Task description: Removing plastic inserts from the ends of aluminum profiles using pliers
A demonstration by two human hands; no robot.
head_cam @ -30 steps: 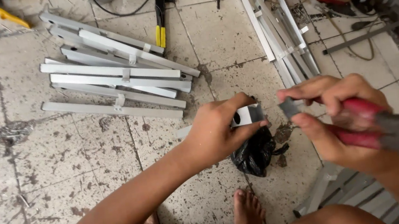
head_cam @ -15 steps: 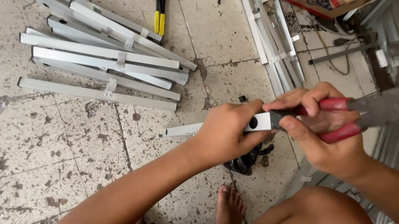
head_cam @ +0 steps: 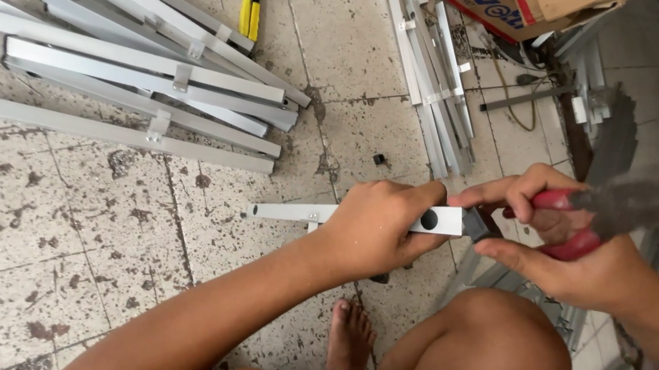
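Fingers of your left hand are clenching around the short silver aluminium bar, holding it level above the tiled floor, while your right hand is gripping the red-handled tool at three o'clock. Likely you are working the bar's end; next, steady alignment. Blur is hiding the tool's head.

Right hand brought red-handled tool against bar.

Matt metal bar, speckled stone floor
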